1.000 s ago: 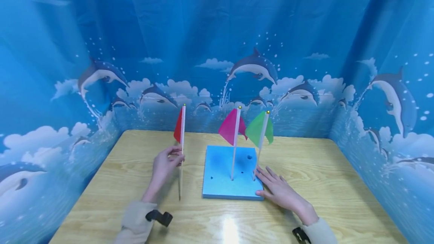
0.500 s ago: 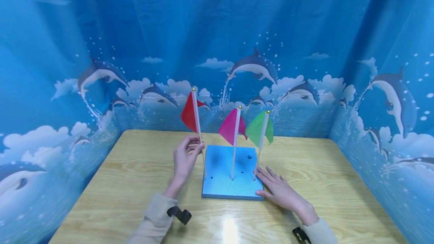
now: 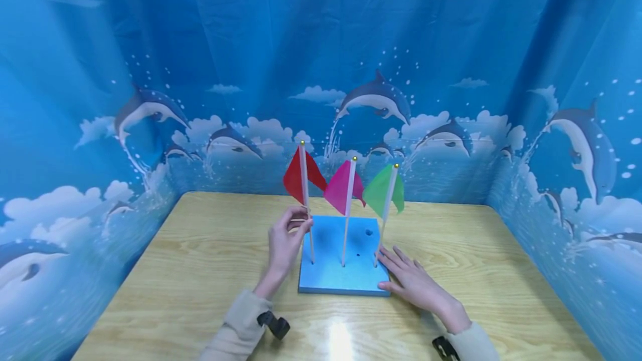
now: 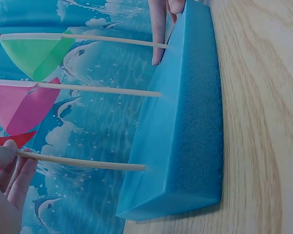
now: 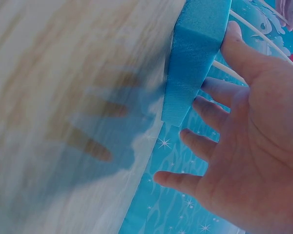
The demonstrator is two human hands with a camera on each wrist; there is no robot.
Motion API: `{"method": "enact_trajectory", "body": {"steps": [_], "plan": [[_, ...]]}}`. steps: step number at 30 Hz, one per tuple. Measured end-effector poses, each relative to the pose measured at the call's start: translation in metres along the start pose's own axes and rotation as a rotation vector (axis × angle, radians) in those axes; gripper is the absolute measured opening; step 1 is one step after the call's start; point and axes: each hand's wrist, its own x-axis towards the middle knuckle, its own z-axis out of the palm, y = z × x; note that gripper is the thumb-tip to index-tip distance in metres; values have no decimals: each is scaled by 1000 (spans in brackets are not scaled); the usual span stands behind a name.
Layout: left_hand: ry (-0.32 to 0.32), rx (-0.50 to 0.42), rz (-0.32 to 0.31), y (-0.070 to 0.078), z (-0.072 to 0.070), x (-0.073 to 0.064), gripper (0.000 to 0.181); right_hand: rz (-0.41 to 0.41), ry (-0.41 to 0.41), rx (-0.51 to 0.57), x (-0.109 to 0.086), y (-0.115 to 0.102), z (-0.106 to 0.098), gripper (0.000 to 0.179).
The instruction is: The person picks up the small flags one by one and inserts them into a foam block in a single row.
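My left hand (image 3: 287,241) pinches the wooden stick of a red flag (image 3: 297,177) just below its cloth. The stick's lower tip meets the top of a blue foam block (image 3: 326,280) near its left side, at the spot of a hole; how deep it sits I cannot tell. A pink flag (image 3: 339,187) stands in the block's middle, and a green flag (image 3: 379,191) leans slightly toward the right side. With fingers spread straight, my right hand (image 3: 413,286) rests against the block's right edge. In the right wrist view the thumb (image 5: 234,39) touches the foam block (image 5: 195,53).
Two more holes show in the block, a larger one (image 3: 369,232) at the back right and a small one (image 3: 358,255) between the pink and green sticks. Everything rests on a wooden table (image 3: 200,249). A blue dolphin-print curtain (image 3: 281,71) surrounds its back and sides.
My left hand has carried the red flag rightward from beside the block, first raised, then lowered so its tip meets the block's left part. The right hand and the other flags have stayed put.
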Motion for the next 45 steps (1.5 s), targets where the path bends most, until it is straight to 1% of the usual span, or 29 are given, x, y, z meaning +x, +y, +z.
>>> {"method": "enact_trajectory", "body": {"steps": [5,9,15,18,20,25,31,34,40,42,45], "plan": [[-13,64,-4,0,0,-3,25,0,-2,5,1,-1,1,71],[-26,71,-8,-1,1,-6,23,-1,-1,3,1,-1,1,71],[-26,85,-30,-3,1,-10,23,3,-3,-2,0,0,0,71],[-32,83,-21,-2,1,-11,24,7,-4,-3,1,1,0,72],[-42,98,-19,-2,1,-12,24,8,-5,-3,1,1,1,72],[-61,139,-51,-3,0,-15,26,8,-4,-1,1,1,0,71],[-71,148,-64,-5,-1,-18,25,6,-6,1,1,0,0,71],[-78,149,-57,-5,-1,-17,25,-2,-4,2,1,-1,1,71],[-75,177,-3,-4,2,-15,25,3,-4,0,1,-1,0,71],[-73,194,2,-4,3,-15,25,7,-3,1,1,0,0,72],[-73,214,-8,-5,4,-15,26,10,-2,3,0,1,0,72]]}}
